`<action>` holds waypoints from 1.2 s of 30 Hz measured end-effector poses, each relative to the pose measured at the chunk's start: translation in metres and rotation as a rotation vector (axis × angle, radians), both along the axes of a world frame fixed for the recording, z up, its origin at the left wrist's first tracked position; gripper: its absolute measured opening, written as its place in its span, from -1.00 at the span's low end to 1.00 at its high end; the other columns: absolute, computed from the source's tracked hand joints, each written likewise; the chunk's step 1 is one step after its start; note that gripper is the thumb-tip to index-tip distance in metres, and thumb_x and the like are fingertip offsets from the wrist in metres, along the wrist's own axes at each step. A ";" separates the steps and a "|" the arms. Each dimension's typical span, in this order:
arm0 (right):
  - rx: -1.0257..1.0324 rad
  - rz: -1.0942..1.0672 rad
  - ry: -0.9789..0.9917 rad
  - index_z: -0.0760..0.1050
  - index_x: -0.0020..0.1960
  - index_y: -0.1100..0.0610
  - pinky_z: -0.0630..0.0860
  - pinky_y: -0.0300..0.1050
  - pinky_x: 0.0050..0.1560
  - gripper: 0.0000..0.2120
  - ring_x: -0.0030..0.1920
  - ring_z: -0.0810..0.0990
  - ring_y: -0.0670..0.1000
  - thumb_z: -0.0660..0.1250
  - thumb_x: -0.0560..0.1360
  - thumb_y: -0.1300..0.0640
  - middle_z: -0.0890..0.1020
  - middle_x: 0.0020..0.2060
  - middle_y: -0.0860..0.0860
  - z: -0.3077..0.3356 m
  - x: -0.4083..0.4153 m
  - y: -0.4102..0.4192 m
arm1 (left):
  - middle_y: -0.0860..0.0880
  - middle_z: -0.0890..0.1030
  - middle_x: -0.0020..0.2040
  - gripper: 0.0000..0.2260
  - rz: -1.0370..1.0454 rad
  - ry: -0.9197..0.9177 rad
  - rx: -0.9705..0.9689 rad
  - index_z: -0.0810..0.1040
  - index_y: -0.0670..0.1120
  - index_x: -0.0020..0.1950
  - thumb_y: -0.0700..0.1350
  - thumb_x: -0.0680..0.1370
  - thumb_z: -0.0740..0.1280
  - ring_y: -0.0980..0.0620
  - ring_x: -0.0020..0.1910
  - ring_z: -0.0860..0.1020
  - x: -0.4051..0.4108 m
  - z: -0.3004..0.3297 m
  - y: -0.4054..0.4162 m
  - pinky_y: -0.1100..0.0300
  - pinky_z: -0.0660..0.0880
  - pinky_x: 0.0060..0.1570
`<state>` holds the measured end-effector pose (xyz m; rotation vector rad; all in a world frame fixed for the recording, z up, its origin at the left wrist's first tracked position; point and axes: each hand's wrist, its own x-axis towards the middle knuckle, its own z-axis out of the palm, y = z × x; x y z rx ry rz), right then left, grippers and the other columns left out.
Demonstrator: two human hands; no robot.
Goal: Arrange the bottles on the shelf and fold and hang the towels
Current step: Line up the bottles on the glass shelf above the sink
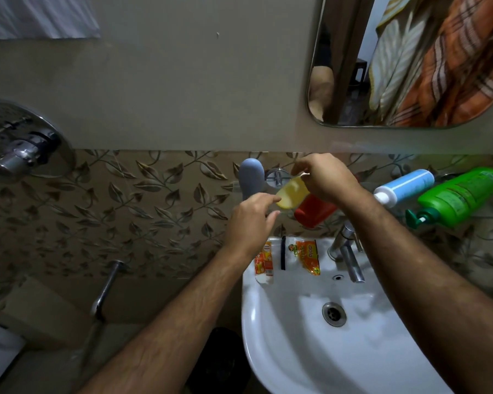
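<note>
Head view, looking down over the basin (268,351), and both hands are up at the glass shelf (450,177) on the leaf-patterned tile. The right hand (328,179) pinches the top end of the yellow bottle (292,196), fingers curled round it from above. The left hand (249,220) is loosely spread, its fingertips (276,199) touching the bottle's lower end, steadying rather than gripping. The bottle hangs tilted at the shelf's left end, just in front of the red bottle (315,210), with a grey bottle (251,179) near the left edge.

Further right on the shelf, the white bottle (404,187) and the green pump bottle (461,199) look to be lying over, side by side, so my read is the arranging is only partly done.

To land this well: bring the yellow one upright, base down flat on the glass, beside the red one and not leaning on it, then let go with the left last. Glass is slick, so set it, don't slide it.

Textures: the yellow bottle is smooth, soft-looking plastic, flattish and rounded; the red one glossy and squat; the basin hard, shiny ceramic. Two crinkly sachets (306,257) lie on the basin's back rim by the chrome tap (346,251). Striped and checked towels (444,66) show only in the mirror (315,81), draped loose.
</note>
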<state>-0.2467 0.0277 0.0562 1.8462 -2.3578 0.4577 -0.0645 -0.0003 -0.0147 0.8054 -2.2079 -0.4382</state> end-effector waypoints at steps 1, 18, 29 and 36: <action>0.034 -0.001 0.030 0.62 0.11 -0.02 0.58 0.02 0.01 -0.70 0.07 0.62 0.07 0.35 0.47 0.29 0.67 0.10 0.01 0.001 -0.001 0.000 | 0.01 0.64 0.17 -0.70 0.050 -0.039 0.006 0.58 -0.02 0.28 -0.09 0.54 0.41 0.04 0.13 0.59 -0.004 0.000 0.002 0.21 0.48 0.09; 0.254 0.110 -0.036 0.51 0.31 0.04 0.39 -0.16 0.04 -0.60 0.23 0.53 0.06 0.40 0.49 0.21 0.57 0.24 0.05 0.005 0.000 0.002 | 0.06 0.63 0.18 -0.61 0.224 -0.127 0.231 0.53 0.08 0.31 -0.09 0.49 0.46 0.05 0.12 0.59 -0.035 0.006 0.002 0.12 0.56 -0.01; 0.223 0.135 -0.151 0.55 0.26 -0.01 0.37 -0.12 -0.02 -0.62 0.15 0.51 0.02 0.41 0.48 0.22 0.56 0.24 0.04 0.004 -0.012 0.004 | 0.05 0.61 0.20 -0.69 0.232 0.053 0.219 0.58 0.00 0.28 -0.05 0.54 0.41 0.14 0.14 0.53 -0.042 0.001 0.009 0.40 0.32 -0.04; 0.101 0.231 -0.292 0.56 0.21 -0.01 0.39 -0.11 0.03 -0.68 0.08 0.50 -0.06 0.45 0.47 0.09 0.60 0.15 -0.04 0.004 -0.021 0.011 | 0.02 0.63 0.09 -0.76 0.221 0.291 0.168 0.62 -0.05 0.21 -0.05 0.57 0.37 0.15 -0.01 0.57 -0.049 0.015 0.010 0.24 0.57 -0.05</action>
